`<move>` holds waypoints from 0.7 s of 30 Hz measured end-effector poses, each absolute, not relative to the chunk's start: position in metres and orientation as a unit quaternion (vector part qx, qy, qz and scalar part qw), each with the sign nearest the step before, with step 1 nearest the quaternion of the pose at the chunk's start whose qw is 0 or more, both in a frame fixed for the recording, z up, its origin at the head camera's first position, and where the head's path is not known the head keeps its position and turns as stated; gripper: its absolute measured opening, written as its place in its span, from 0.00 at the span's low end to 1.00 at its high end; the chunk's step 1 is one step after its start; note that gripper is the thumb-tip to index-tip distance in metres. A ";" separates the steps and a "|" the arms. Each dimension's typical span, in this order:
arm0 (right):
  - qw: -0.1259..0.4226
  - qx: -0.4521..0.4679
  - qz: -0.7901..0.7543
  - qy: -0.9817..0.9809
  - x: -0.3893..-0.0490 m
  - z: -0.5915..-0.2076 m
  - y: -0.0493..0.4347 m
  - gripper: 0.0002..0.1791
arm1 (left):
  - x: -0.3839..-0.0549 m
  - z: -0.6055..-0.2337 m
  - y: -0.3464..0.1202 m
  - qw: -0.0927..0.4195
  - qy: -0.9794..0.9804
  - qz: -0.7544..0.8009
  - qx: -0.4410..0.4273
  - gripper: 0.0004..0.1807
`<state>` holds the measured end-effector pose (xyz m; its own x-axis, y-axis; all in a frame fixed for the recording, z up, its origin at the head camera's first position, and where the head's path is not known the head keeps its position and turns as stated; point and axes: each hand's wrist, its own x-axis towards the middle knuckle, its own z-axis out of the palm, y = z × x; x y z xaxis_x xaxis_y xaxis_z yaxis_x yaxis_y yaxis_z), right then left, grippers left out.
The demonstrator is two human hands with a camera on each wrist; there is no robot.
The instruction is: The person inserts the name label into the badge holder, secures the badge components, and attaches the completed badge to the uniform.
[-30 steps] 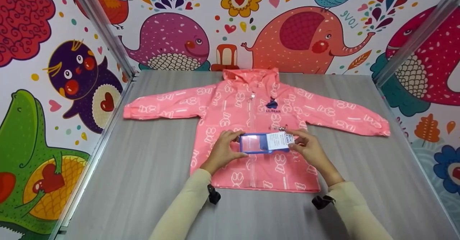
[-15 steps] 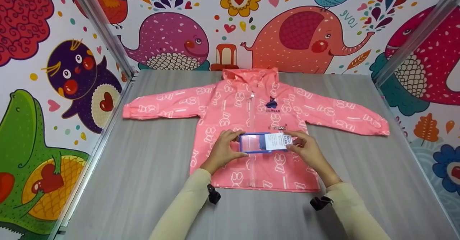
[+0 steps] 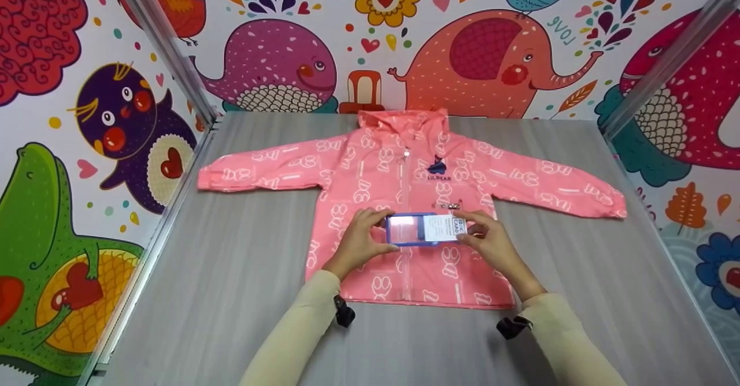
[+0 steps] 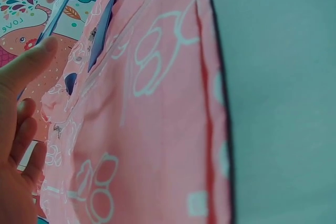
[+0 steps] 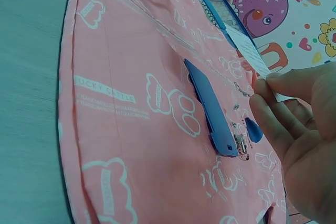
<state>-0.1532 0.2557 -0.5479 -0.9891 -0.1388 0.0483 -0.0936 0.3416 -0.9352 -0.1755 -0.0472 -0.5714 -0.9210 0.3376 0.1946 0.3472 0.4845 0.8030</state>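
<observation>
The left hand grips the left end of a clear, blue-framed badge holder; the right hand pinches a white card extending rightward from it. Both long axes run left-right, over a pink zip jacket, collar far, on the table.

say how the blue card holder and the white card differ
The blue card holder is see-through within its frame; the white card is printed with text. The left hand grips the blue card holder, the right hand pinches the white card. Both are flat and held above the pink jacket.
</observation>
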 end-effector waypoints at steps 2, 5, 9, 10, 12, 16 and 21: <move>0.021 -0.068 -0.569 0.819 -0.151 -0.543 0.253 0.28 | -0.175 -0.571 -0.047 0.009 -0.862 -0.466 -0.200 0.43; 0.025 -0.070 -0.566 0.821 -0.148 -0.532 0.248 0.28 | -0.175 -0.571 -0.047 0.015 -0.862 -0.464 -0.204 0.43; 0.031 -0.070 -0.551 0.831 -0.143 -0.519 0.241 0.27 | -0.176 -0.571 -0.047 0.016 -0.861 -0.465 -0.205 0.43; 0.032 -0.070 -0.548 0.833 -0.142 -0.517 0.240 0.27 | -0.176 -0.571 -0.047 0.015 -0.861 -0.466 -0.205 0.43; 0.033 -0.070 -0.543 0.836 -0.141 -0.514 0.238 0.27 | -0.176 -0.572 -0.046 0.014 -0.859 -0.468 -0.204 0.43; 0.032 -0.075 -0.538 0.839 -0.141 -0.515 0.236 0.28 | -0.177 -0.573 -0.046 0.015 -0.857 -0.472 -0.206 0.43; 0.024 -0.080 -0.521 0.849 -0.148 -0.535 0.239 0.28 | -0.177 -0.573 -0.045 0.018 -0.859 -0.469 -0.206 0.44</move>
